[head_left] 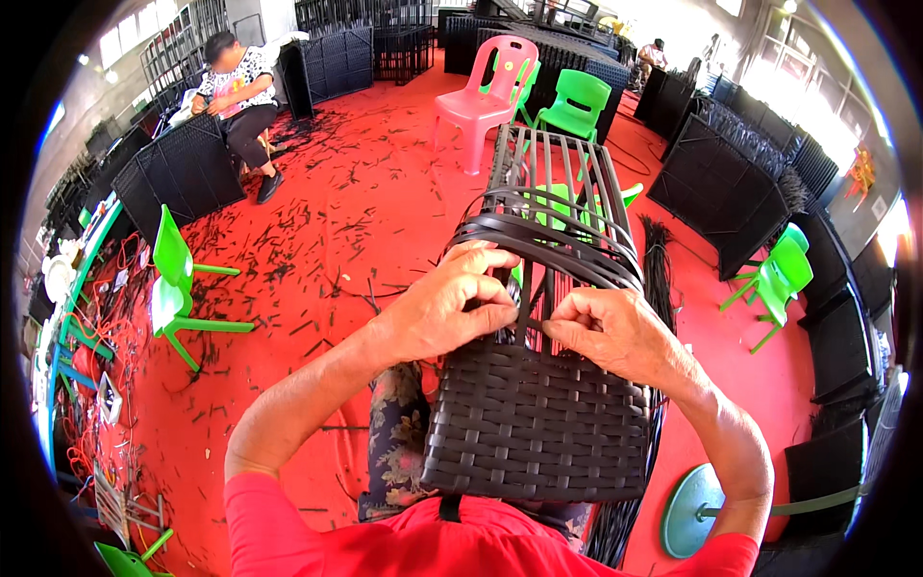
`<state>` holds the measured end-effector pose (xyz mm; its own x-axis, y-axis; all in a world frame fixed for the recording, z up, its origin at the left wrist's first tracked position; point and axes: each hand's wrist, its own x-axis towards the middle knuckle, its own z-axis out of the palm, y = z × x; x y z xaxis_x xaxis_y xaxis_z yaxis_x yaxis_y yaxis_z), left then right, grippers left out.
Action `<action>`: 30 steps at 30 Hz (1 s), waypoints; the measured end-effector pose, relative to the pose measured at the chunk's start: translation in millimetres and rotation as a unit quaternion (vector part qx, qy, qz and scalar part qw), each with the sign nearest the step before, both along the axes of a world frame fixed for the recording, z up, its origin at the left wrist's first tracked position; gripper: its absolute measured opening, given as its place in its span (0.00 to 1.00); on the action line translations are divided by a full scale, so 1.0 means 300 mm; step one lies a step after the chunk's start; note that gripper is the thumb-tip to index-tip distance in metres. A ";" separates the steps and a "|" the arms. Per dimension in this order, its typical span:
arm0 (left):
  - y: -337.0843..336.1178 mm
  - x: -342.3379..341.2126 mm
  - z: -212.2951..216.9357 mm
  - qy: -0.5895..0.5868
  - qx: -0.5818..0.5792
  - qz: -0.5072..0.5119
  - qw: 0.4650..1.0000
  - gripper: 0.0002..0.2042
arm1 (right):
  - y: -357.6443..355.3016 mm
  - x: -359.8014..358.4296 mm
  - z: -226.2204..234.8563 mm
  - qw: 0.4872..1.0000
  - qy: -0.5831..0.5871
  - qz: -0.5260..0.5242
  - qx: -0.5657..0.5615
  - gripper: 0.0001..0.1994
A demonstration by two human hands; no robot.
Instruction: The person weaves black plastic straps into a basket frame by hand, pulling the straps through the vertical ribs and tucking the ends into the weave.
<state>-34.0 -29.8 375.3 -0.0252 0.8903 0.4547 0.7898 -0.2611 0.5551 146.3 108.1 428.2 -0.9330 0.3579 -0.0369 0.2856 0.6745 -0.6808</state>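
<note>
1. One black woven panel lies over the person's lap, on a barred frame.
2. Left hand: curled beside loose strips; whether clamped, cannot tell.
3. Right hand: thumb and finger pinched together, apparently on a strip.
4. Strips look light, bendy, slippery; probably best pinched near the weave.

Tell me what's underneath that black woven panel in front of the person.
Around the edges of the woven panel, patterned trousers and long black strips show. Whatever lies directly beneath the tight weave is covered, so it can't be seen.
</note>
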 end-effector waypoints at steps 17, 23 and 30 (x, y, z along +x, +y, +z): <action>-0.236 -0.023 -0.045 -0.462 0.020 0.071 0.884 0.10 | -0.044 -0.104 0.005 0.993 0.097 0.060 -0.017 0.14; -0.236 -0.013 -0.122 -0.556 0.024 0.048 0.829 0.10 | -0.018 -0.101 -0.023 0.992 0.118 0.042 -0.008 0.12; -0.221 -0.014 -0.215 -0.693 0.002 -0.034 0.720 0.08 | -0.013 -0.097 -0.041 0.997 0.076 0.025 -0.023 0.10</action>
